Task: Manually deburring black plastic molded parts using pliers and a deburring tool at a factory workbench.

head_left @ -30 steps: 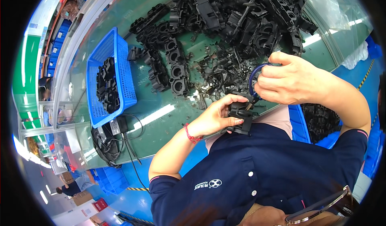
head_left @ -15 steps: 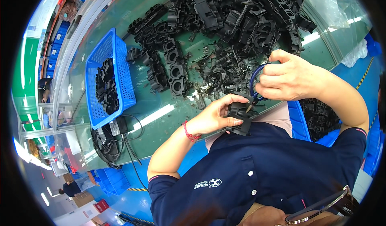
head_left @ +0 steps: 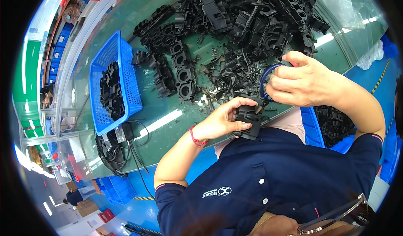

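My left hand [head_left: 228,120] is closed round a black moulded plastic part [head_left: 250,120] at the table's near edge, thumb on one side and fingers on the other. In my right hand [head_left: 300,80] is a pair of cutting pliers [head_left: 265,80] with dark blue handles. Their dark jaws touch or nearly touch the right side of the part; whether they bite on it I cannot tell. Just beyond my hands lies a heap of black plastic scraps [head_left: 233,74].
Black moulded parts [head_left: 247,13] pile up at the back of the green table [head_left: 163,110]. A blue basket [head_left: 137,89] with several parts stands at left, near cables [head_left: 111,152]. A blue crate [head_left: 312,127] of black pieces sits low at right. Clear plastic bags [head_left: 340,5] lie far right.
The black part has turned slightly and risen a little in my left hand. The pliers have shifted slightly with my right hand, their jaws still beside the part.
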A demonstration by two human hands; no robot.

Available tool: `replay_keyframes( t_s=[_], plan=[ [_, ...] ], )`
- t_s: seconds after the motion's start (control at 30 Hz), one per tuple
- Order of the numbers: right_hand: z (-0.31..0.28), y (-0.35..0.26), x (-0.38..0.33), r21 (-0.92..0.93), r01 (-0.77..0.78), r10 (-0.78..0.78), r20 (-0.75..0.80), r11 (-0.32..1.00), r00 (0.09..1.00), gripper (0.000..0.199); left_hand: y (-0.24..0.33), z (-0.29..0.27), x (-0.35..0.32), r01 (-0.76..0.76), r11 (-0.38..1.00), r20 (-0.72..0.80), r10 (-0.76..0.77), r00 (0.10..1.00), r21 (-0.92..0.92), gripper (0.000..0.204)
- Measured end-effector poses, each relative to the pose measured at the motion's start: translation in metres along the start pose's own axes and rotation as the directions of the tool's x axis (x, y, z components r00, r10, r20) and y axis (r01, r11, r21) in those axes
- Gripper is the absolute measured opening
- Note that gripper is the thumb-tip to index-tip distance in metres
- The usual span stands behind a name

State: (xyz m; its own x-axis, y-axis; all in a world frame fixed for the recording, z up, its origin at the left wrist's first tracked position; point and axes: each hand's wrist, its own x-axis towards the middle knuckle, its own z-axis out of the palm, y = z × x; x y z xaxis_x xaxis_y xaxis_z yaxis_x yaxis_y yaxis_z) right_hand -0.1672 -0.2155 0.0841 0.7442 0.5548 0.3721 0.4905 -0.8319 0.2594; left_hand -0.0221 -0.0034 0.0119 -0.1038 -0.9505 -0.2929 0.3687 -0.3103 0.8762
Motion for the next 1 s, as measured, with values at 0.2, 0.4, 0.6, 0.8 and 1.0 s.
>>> replay_keyframes(
  t_s=[0.2,0.4,0.6,0.8,1.0],
  plan=[
    [-0.001,-0.004,0.004,-0.050,0.048,-0.047,0.028,0.998,0.999,0.015,-0.002,-0.001,0.000,0.015,1.000,0.016,-0.015,1.000,0.007,0.056],
    [-0.001,-0.001,0.004,-0.005,0.063,-0.063,0.032,0.998,0.997,0.015,-0.003,-0.001,0.001,0.006,1.000,0.030,-0.006,1.000,0.023,0.057],
    [0.009,0.004,0.001,0.100,0.031,-0.026,-0.054,0.995,0.998,0.010,-0.001,-0.003,0.000,-0.007,1.000,0.046,0.006,0.999,0.027,0.058],
    [0.016,0.003,-0.003,0.153,-0.017,0.032,-0.093,0.988,0.995,0.009,0.000,-0.004,-0.002,-0.002,1.000,0.033,0.002,0.999,-0.006,0.059],
    [0.012,0.006,-0.011,0.341,-0.150,0.164,-0.014,0.928,0.986,0.026,0.006,-0.008,-0.006,-0.038,0.999,-0.027,0.038,0.999,0.011,0.057]
  ],
)
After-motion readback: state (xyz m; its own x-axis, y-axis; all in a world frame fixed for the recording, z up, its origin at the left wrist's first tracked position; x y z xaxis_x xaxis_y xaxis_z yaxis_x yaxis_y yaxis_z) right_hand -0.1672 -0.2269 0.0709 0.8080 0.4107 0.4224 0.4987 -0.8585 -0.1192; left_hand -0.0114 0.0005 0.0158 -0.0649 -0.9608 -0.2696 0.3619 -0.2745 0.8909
